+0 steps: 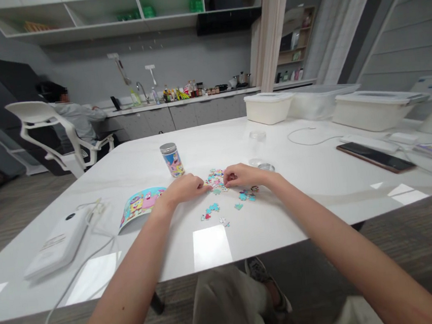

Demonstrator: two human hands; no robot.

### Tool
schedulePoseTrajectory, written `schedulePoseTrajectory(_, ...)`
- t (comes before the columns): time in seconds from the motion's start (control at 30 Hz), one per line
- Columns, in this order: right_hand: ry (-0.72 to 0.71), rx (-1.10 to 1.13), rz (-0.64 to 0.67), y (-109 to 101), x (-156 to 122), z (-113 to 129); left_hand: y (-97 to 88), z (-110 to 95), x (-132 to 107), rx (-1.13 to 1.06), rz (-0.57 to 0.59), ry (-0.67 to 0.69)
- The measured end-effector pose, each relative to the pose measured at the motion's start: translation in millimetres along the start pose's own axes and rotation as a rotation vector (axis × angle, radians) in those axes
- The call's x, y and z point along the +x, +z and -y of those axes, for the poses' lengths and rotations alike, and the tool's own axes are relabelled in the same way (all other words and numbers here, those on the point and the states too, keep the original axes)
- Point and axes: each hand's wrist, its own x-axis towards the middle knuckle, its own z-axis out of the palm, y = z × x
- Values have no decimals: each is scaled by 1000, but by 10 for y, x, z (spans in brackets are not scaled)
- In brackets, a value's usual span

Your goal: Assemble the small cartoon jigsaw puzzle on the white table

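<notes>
A pile of small colourful jigsaw puzzle pieces (214, 175) lies on the white table, between my two hands. My left hand (186, 188) rests at the pile's left edge, its fingers curled with the tips at the pieces; what they hold, if anything, is hidden. On the right, my right hand (242, 174) reaches into the pile with fingers bent and pressed together, and I cannot make out a piece in them. Nearer to me lie a few joined blue pieces (213, 208) and another small cluster (247, 195). A curved cartoon picture sheet (141, 204) lies left of my left forearm.
A cartoon-printed can (172, 160) stands behind my left hand. Clear round lids or cups (257, 136) are beyond my right hand. A white power bank-like box (58, 243) with cables lies left, a phone (376, 157) right. Lidded bins (270, 108) line the back; a person (78, 119) sits far left.
</notes>
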Motion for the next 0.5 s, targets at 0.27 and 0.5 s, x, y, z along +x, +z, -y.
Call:
schedulePoseTrajectory(0.27, 29, -35, -62, -3, -4, -93, -34, -187, 33, 92, 29, 59)
schedulePoseTrajectory(0.5, 33, -71, -75, -60, -13, -110, -100, -173, 15, 123, 52, 45)
